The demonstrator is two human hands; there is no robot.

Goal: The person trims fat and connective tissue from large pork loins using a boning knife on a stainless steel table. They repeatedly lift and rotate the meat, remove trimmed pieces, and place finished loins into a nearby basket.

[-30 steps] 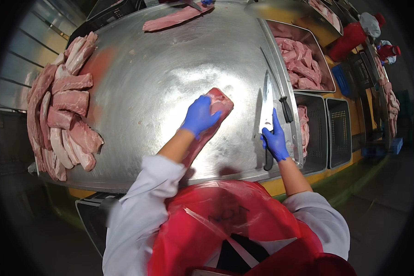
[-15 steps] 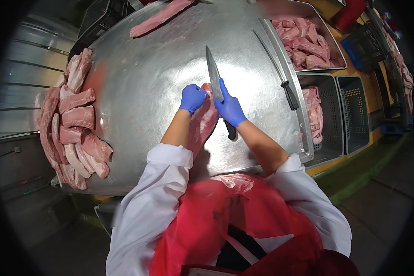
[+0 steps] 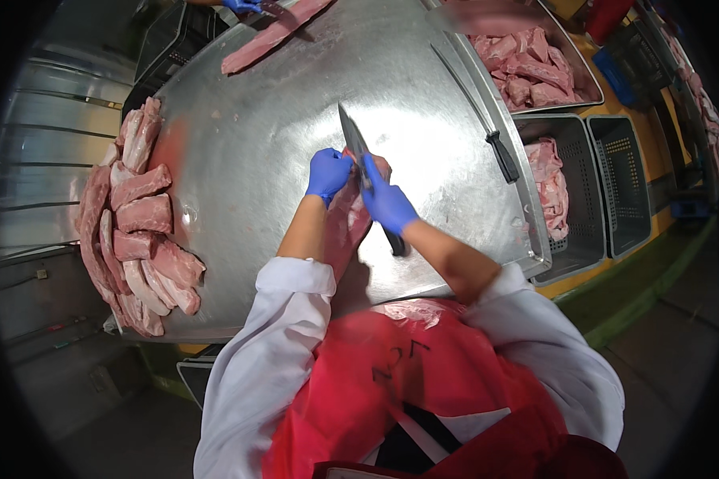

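A long piece of raw pink meat (image 3: pixel 345 226) lies on the metal table (image 3: pixel 255 184) in front of me. Its far end is pinched by my left hand (image 3: pixel 327 174), in a blue glove with the fingers closed. My right hand (image 3: pixel 389 206), gloved too, grips a knife (image 3: pixel 350 130) with a black handle, its index finger stretched along the blade. The blade points away from me and slightly left, lying over the meat's far end close beside my left fingers. Exactly where its edge meets the meat is hidden.
Several meat strips (image 3: pixel 148 213) are heaped at the table's left edge. A sharpening steel (image 3: pixel 499 152) lies along the right side. Beyond stand a metal tray of meat (image 3: pixel 595 89) and grey crates (image 3: pixel 589 191). At the far edge another person's gloved hand (image 3: pixel 243 5) is by a meat strip (image 3: pixel 267 40).
My right hand and the knife have shifted left and a little nearer to me, with the blade tilting further left. At the far edge, another person's gloved hand has come into view.
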